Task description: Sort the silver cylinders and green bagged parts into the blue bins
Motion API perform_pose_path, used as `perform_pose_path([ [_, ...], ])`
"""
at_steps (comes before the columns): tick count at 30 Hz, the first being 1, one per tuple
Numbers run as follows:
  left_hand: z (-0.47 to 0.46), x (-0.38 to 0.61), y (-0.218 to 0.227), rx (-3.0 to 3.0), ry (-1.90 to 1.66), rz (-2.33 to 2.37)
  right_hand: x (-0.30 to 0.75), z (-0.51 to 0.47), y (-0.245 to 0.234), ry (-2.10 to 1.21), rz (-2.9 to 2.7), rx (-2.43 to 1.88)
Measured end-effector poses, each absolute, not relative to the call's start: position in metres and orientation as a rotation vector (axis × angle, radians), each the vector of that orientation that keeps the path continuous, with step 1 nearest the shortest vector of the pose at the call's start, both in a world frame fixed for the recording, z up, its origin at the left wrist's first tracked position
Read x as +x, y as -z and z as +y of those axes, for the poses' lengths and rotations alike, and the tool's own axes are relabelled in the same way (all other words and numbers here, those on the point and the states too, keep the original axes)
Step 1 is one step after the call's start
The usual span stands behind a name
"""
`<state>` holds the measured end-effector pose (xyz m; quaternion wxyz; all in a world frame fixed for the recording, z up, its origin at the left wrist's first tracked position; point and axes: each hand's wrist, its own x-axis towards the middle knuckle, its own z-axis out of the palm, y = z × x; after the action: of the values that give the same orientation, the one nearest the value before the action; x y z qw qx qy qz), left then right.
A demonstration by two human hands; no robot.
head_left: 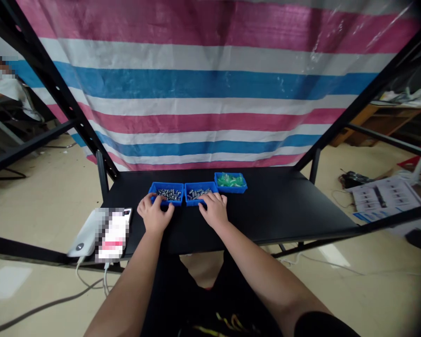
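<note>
My left hand (156, 214) rests at the front left corner of a blue bin (183, 196) that holds many small shiny metal cylinders (169, 193). Its thumb stands apart from the bent fingers, and nothing shows between them. At the front right of a second blue bin (192, 203), my right hand (215, 210) lies over the rim, thumb and fingers apart. Longer grey metal cylinders (197, 192) lie in that bin. Some right fingertips are hard to make out against it.
A third blue bin (233, 189) with green pieces stands behind to the right on the black table (273, 206). A phone (114, 234) and a white power bank (87, 234) with cables lie at the left edge. Striped sheeting (210, 84) hangs behind; a person sits far left.
</note>
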<state>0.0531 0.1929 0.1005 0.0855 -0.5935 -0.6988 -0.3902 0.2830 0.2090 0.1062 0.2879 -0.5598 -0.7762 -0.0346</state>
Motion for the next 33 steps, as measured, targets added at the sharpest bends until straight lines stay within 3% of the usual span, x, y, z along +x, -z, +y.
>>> perform_pose_path([
  [12,0.168,0.062,-0.1,-2.142,1.311,-1.758,0.353,0.152,-0.088,-0.011,-1.753,-1.39],
  [21,0.163,0.054,-0.092,-2.022,1.726,-1.976,0.4,0.132,-0.085,-0.275,-1.706,-1.558],
  [33,0.157,0.078,-0.088,-2.252,1.687,-1.941,0.386,0.133,-0.105,-0.392,-1.377,-1.323],
])
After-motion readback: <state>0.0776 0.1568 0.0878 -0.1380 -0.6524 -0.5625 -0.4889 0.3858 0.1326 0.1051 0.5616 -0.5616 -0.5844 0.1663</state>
